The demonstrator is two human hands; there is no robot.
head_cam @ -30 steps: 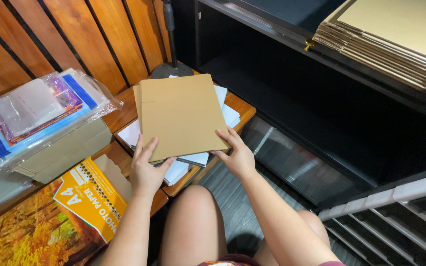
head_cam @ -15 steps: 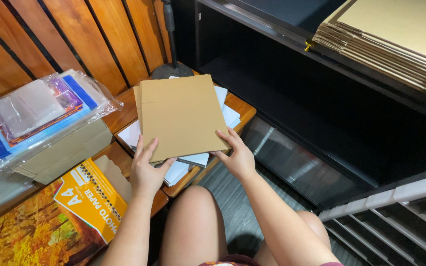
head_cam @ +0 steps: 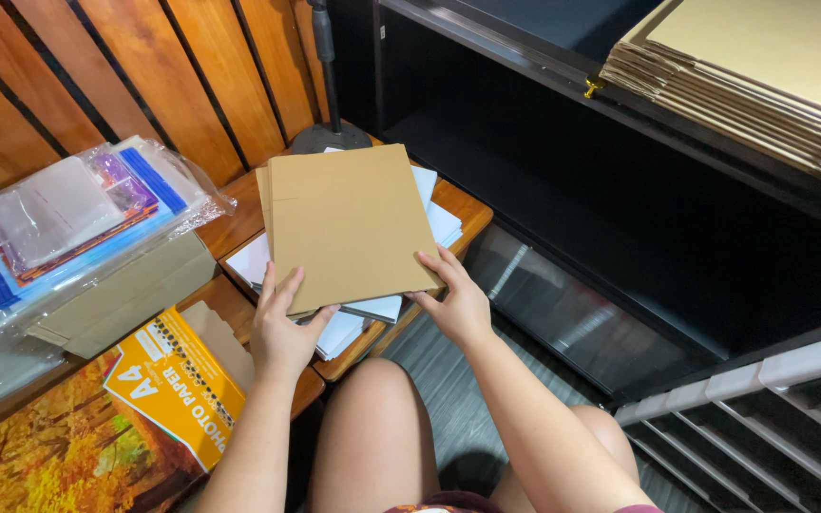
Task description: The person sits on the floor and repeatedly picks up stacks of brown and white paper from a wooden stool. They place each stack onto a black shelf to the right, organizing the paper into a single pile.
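The left hand (head_cam: 280, 328) grips the near left corner of a stack of flat brown cardboard sheets (head_cam: 349, 223), fingers laid on top and thumb curled at the near edge. The right hand (head_cam: 458, 302) holds the near right corner, fingers pinching the edge with the thumb along the front. Both hands are closed on the cardboard, which sits tilted slightly, its far end toward the wall.

Under the cardboard lies a pile of white papers (head_cam: 437, 218), showing past its right and near edges. The papers rest on a wooden bench (head_cam: 463, 204), close against its right corner.

Left of the left hand, an orange box of photo paper (head_cam: 178, 385) lies on the bench, partly over a print of yellow autumn trees (head_cam: 59, 451). Beyond these sits a plain cardboard box (head_cam: 130, 294), with clear plastic bags (head_cam: 73, 214) of blue-edged and white sheets stacked on top.

Behind the bench is a wall of red-brown wooden slats (head_cam: 144, 76). A black stand (head_cam: 330, 133) with a round base rests at the far end of the bench, just beyond the cardboard.

To the right stands a black shelf unit (head_cam: 563, 142), and on its top lies a pile of folded cardboard (head_cam: 762, 76). The person's bare knees (head_cam: 372, 418) show below the hands, above a grey floor (head_cam: 448, 399).
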